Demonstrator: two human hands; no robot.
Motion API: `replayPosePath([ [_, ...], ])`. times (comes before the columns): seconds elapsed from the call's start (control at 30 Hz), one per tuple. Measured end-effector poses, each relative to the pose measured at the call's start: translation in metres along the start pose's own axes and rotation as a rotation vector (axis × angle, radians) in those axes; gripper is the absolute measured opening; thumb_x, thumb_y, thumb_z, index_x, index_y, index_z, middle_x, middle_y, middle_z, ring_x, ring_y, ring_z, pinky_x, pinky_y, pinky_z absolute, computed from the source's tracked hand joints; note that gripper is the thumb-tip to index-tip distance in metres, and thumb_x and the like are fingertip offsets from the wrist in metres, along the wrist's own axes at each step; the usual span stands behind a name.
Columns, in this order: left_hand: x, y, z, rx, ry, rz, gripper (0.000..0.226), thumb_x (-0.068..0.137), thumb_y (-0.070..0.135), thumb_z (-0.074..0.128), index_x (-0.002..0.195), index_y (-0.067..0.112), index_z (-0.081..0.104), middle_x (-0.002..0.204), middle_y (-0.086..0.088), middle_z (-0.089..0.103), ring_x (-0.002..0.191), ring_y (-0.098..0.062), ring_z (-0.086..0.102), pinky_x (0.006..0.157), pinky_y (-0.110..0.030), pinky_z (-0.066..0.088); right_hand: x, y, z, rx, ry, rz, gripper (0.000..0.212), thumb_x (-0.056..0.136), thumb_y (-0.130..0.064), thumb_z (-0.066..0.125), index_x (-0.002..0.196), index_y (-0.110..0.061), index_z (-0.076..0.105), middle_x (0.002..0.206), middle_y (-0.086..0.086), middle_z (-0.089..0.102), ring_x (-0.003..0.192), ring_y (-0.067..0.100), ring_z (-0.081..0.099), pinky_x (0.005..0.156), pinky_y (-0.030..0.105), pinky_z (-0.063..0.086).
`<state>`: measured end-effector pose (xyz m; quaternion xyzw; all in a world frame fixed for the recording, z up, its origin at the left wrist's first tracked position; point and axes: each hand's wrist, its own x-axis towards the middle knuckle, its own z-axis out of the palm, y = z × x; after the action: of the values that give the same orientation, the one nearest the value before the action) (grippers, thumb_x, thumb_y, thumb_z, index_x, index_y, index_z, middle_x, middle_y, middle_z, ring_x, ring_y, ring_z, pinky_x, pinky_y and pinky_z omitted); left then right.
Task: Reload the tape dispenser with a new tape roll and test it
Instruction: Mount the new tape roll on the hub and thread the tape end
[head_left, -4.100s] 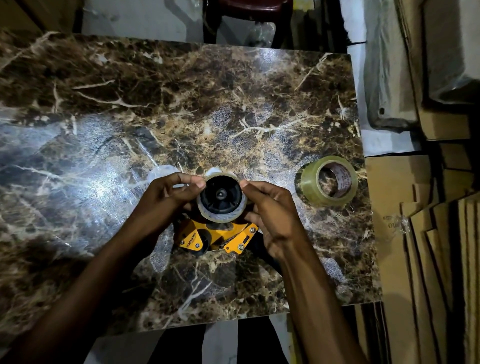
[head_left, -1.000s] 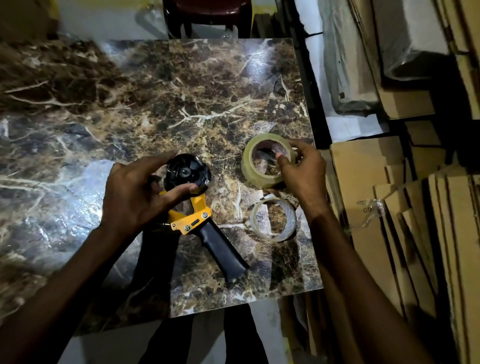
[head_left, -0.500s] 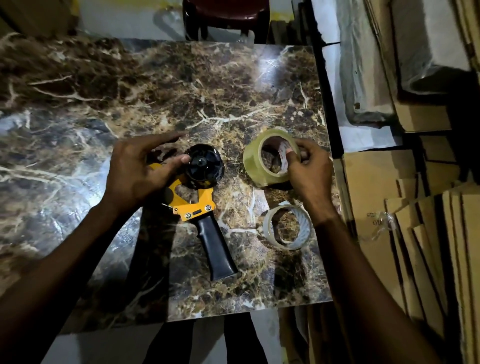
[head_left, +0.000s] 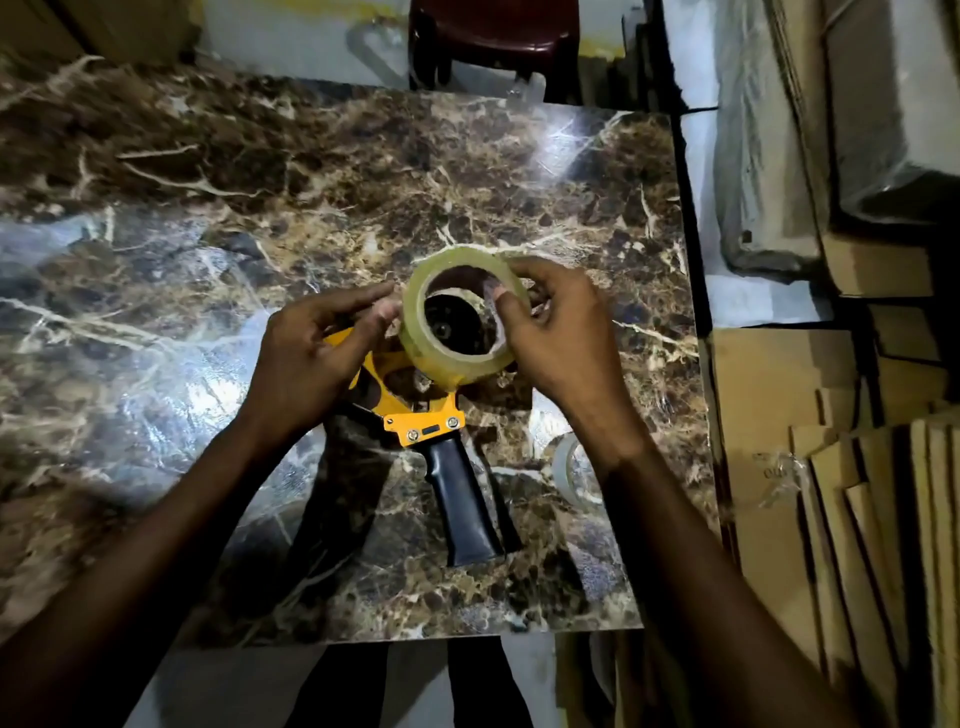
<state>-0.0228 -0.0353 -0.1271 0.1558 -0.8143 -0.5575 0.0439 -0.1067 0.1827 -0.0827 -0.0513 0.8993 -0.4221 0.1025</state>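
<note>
Roll moved: half a second ago the new tape roll (head_left: 457, 317) sat on the marble table (head_left: 208, 218) to the right of the dispenser, pinched by the right hand (head_left: 558, 338); now it's lifted across to frame centre and held tilted over the black hub (head_left: 449, 325) of the tape dispenser (head_left: 410, 405), hub visible through the core. Left hand (head_left: 311, 358) has shifted too, off the hub and onto the roll's left edge, fingertips (head_left: 387, 312) touching the outer wrap while the palm covers part of the yellow frame. Right-hand thumb (head_left: 501, 301) is hooked inside the core, the other fingers curled round the outside on the right, so that hand is closed on the roll; left hand is half-open, steadying rather than clamping. Judgement: the old roll is off, and this is the seating step; the roll looks aligned above the hub but not pushed down, since its lower rim rides high over the frame. Can't tell from here which way the tape end faces. Dispenser lies flat just below centre, black handle (head_left: 465, 499) pointing to the lower edge. Spent roll (head_left: 574, 470) sits at lower right, mostly hidden behind the right wrist. Threading and the test pull remain.
</note>
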Motion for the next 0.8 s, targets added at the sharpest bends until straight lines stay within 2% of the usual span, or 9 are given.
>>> replayPosePath([
  [0.1, 0.005, 0.002, -0.004, 0.020, -0.041, 0.002, 0.050, 0.098, 0.060, 0.060, 0.126, 0.025, 0.081, 0.127, 0.010, 0.080, 0.119, -0.006, 0.075, 0.104, -0.043, 0.060, -0.001, -0.005, 0.013, -0.031, -0.028, 0.005, 0.036, 0.097, -0.028, 0.065, 0.133, -0.020, 0.069, 0.121, 0.005, 0.072, 0.109, 0.020, 0.066, 0.095, 0.036, 0.056],
  [0.17, 0.008, 0.005, -0.004, 0.040, -0.070, -0.024, 0.047, 0.094, 0.067, 0.062, 0.119, 0.032, 0.083, 0.114, 0.011, 0.084, 0.108, -0.010, 0.079, 0.095, -0.042, 0.063, -0.002, -0.006, 0.017, -0.031, -0.026, 0.008, 0.035, 0.097, -0.026, 0.065, 0.131, -0.020, 0.069, 0.119, 0.008, 0.071, 0.110, 0.024, 0.065, 0.095, 0.038, 0.055],
  [0.27, 0.011, 0.009, -0.002, 0.098, -0.130, -0.051, 0.034, 0.089, 0.071, 0.064, 0.102, 0.046, 0.083, 0.092, 0.007, 0.085, 0.083, -0.015, 0.082, 0.077, -0.037, 0.064, -0.002, -0.005, 0.017, -0.006, -0.023, 0.025, 0.033, 0.097, -0.029, 0.065, 0.129, -0.021, 0.071, 0.118, 0.003, 0.073, 0.103, 0.019, 0.068, 0.090, 0.034, 0.057],
  [0.37, 0.015, 0.012, -0.001, 0.106, -0.143, -0.065, 0.031, 0.091, 0.065, 0.066, 0.102, 0.042, 0.083, 0.082, 0.005, 0.081, 0.057, 0.001, 0.070, 0.060, -0.028, 0.050, 0.002, -0.001, 0.021, 0.023, -0.072, 0.078, 0.038, 0.098, -0.043, 0.063, 0.130, -0.023, 0.070, 0.119, -0.002, 0.076, 0.101, 0.012, 0.070, 0.087, 0.032, 0.059],
  [0.4, 0.016, 0.011, -0.001, 0.120, -0.141, -0.070, 0.034, 0.091, 0.065, 0.065, 0.104, 0.039, 0.084, 0.082, 0.005, 0.081, 0.055, 0.006, 0.066, 0.060, -0.030, 0.050, 0.003, -0.001, 0.023, 0.039, -0.087, 0.101, 0.044, 0.097, -0.050, 0.061, 0.132, -0.024, 0.069, 0.122, -0.001, 0.076, 0.105, 0.013, 0.072, 0.090, 0.035, 0.060],
  [0.47, 0.016, 0.010, -0.002, 0.156, -0.145, -0.093, 0.044, 0.090, 0.069, 0.061, 0.110, 0.037, 0.084, 0.087, 0.007, 0.083, 0.060, 0.004, 0.070, 0.067, -0.040, 0.059, 0.004, 0.000, 0.027, 0.053, -0.094, 0.129, 0.053, 0.096, -0.059, 0.056, 0.135, -0.024, 0.068, 0.126, 0.002, 0.075, 0.111, 0.018, 0.072, 0.095, 0.039, 0.060],
  [0.6, 0.015, 0.009, -0.002, 0.194, -0.176, -0.106, 0.047, 0.092, 0.074, 0.054, 0.119, 0.045, 0.078, 0.095, 0.015, 0.084, 0.072, -0.001, 0.076, 0.086, -0.055, 0.065, 0.003, 0.001, 0.033, 0.095, -0.066, 0.142, 0.042, 0.102, -0.050, 0.055, 0.130, -0.023, 0.072, 0.113, -0.001, 0.078, 0.103, 0.015, 0.073, 0.089, 0.032, 0.058],
  [0.7, 0.017, 0.011, -0.001, 0.207, -0.207, -0.098, 0.038, 0.096, 0.071, 0.050, 0.119, 0.051, 0.072, 0.082, 0.027, 0.078, 0.073, 0.001, 0.074, 0.093, -0.060, 0.062, 0.003, -0.002, 0.037, 0.139, -0.054, 0.168, 0.035, 0.104, -0.043, 0.056, 0.127, -0.023, 0.073, 0.106, -0.005, 0.078, 0.097, 0.012, 0.073, 0.083, 0.028, 0.058],
  [0.8, 0.020, 0.015, -0.002, 0.218, -0.236, -0.091, 0.032, 0.095, 0.074, 0.046, 0.110, 0.058, 0.069, 0.085, 0.026, 0.076, 0.080, -0.013, 0.076, 0.097, -0.067, 0.057, 0.005, -0.003, 0.041, 0.153, -0.035, 0.185, 0.034, 0.105, -0.041, 0.056, 0.128, -0.024, 0.073, 0.101, -0.007, 0.075, 0.092, 0.009, 0.072, 0.075, 0.022, 0.055],
])
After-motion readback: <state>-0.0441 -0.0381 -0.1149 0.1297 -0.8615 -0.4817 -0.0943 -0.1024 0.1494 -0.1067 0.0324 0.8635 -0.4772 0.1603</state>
